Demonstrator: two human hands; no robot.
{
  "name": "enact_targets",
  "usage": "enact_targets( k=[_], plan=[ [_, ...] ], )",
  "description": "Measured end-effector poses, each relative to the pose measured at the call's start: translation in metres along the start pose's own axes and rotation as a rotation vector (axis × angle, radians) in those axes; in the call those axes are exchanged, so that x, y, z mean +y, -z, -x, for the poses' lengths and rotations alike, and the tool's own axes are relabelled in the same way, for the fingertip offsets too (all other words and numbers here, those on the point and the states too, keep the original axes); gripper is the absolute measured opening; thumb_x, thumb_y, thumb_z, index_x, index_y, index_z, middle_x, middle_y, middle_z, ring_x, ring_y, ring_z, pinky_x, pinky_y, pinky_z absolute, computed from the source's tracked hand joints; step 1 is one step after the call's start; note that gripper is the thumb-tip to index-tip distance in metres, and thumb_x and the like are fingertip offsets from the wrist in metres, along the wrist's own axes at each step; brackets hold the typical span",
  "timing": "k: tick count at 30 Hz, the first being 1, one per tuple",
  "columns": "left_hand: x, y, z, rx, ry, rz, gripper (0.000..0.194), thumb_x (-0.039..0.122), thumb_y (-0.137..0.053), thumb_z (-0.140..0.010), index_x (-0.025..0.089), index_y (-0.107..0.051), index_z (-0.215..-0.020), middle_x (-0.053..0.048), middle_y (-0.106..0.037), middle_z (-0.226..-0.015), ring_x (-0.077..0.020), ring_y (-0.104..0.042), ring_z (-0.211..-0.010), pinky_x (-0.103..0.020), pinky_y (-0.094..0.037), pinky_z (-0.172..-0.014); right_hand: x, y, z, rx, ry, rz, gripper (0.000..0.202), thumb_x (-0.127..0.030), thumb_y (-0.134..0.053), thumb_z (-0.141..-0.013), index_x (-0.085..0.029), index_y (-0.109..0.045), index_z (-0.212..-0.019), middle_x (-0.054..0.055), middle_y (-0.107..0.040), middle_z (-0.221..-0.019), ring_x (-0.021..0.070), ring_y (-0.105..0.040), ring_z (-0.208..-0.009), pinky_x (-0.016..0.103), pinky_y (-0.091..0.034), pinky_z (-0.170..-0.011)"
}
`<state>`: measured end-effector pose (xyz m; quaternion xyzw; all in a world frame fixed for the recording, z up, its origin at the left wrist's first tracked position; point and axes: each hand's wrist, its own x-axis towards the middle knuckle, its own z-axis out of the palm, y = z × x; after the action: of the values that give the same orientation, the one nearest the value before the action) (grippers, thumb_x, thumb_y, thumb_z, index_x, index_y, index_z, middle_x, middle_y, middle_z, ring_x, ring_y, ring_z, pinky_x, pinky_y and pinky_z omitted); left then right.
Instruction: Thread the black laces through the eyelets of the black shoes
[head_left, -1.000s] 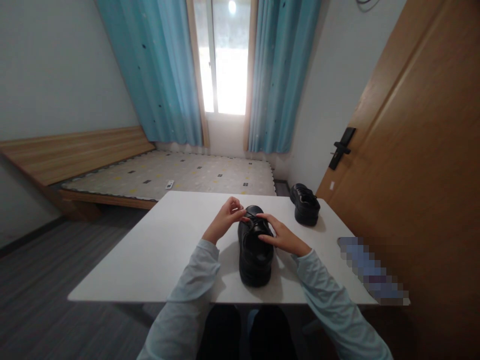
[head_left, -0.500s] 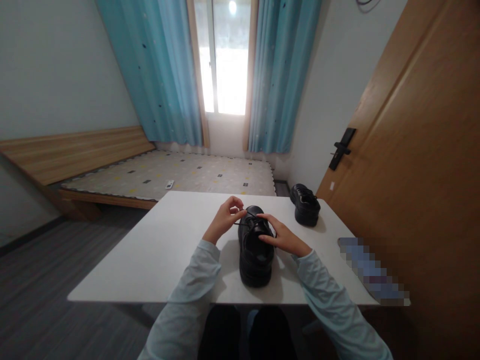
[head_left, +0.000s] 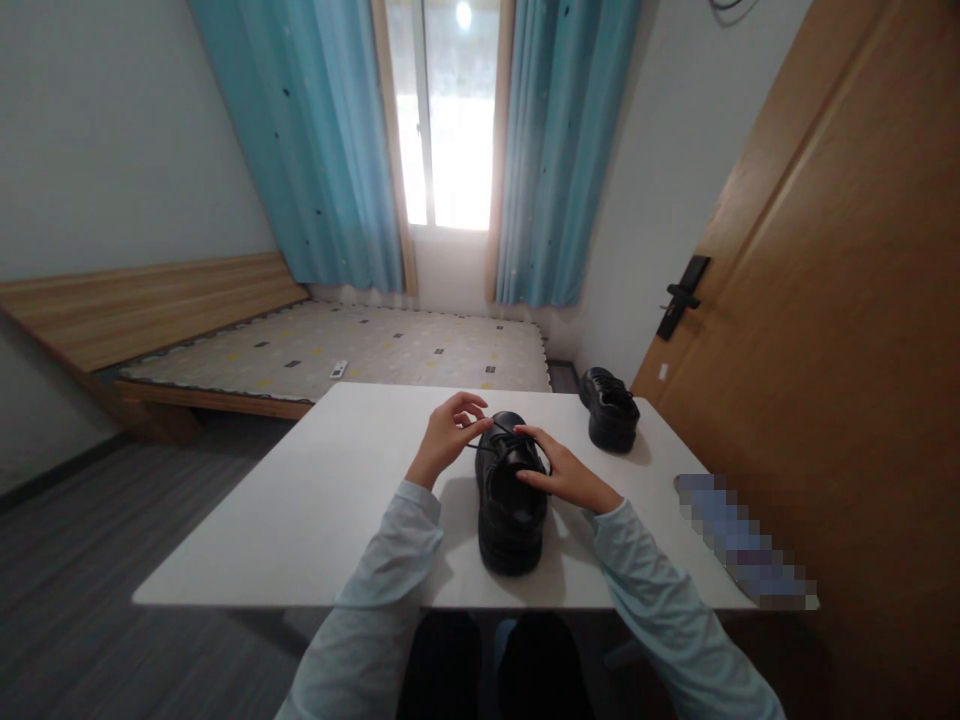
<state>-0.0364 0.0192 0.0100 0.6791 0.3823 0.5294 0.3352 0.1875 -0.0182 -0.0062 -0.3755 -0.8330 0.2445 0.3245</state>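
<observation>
A black lace-up shoe (head_left: 511, 530) stands upright on the white table in front of me, its toe pointing away and its heel near the front edge. At the shoe's left side, my left hand (head_left: 448, 432) pinches a thin black shoelace (head_left: 480, 446) between thumb and finger, the other fingers loosely curled. My right hand (head_left: 564, 472) rests against the shoe's right side, thumb at the opening and fingers by the lacing, closed on the upper. Whether its fingertips also hold a lace I cannot tell.
A second black shoe (head_left: 611, 412) stands at the table's (head_left: 315, 520) far right corner. A blurred bluish flat item (head_left: 742, 545) lies along the right edge, near a wooden door (head_left: 840, 330). Behind the table is a bed (head_left: 390, 345) with a small white device (head_left: 338, 369) on it.
The fingers of my left hand have opened out slightly above the pinched lace. My right hand and the shoe look the same.
</observation>
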Motion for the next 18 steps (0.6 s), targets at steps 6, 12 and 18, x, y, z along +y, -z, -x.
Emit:
enact_targets(
  k=[6, 12, 18],
  plan=[
    [-0.0024, 0.0021, 0.0005, 0.066, -0.047, -0.175, 0.022, 0.037, -0.07, -0.072, 0.018, -0.064, -0.081, -0.002, -0.067, -0.079, -0.0126, -0.057, -0.065, -0.024, -0.042, -0.06, -0.0021, 0.0007, 0.0, -0.014, -0.023, 0.002, 0.063, -0.035, -0.065, -0.078, -0.02, -0.037, -0.134, 0.013, -0.045, -0.138, 0.0268, -0.042, -0.129, 0.046, -0.031, -0.109],
    [-0.0047, 0.0039, 0.0007, 0.095, -0.114, -0.383, 0.018, 0.039, -0.069, -0.074, 0.021, -0.067, -0.076, -0.001, -0.069, -0.078, -0.0133, -0.053, -0.062, -0.026, -0.042, -0.064, -0.005, 0.0006, -0.0011, -0.008, -0.023, 0.001, 0.063, -0.034, -0.065, -0.078, -0.02, -0.038, -0.133, 0.013, -0.046, -0.137, 0.0266, -0.043, -0.128, 0.046, -0.032, -0.109],
    [-0.0062, 0.0051, 0.0002, 0.155, -0.205, -0.498, 0.015, 0.036, -0.07, -0.075, 0.022, -0.068, -0.076, -0.001, -0.071, -0.078, -0.0149, -0.054, -0.066, -0.027, -0.042, -0.066, -0.0062, 0.0008, -0.0012, -0.01, -0.027, 0.001, 0.063, -0.034, -0.064, -0.078, -0.019, -0.038, -0.134, 0.014, -0.046, -0.136, 0.0267, -0.043, -0.128, 0.045, -0.032, -0.109]
  ],
)
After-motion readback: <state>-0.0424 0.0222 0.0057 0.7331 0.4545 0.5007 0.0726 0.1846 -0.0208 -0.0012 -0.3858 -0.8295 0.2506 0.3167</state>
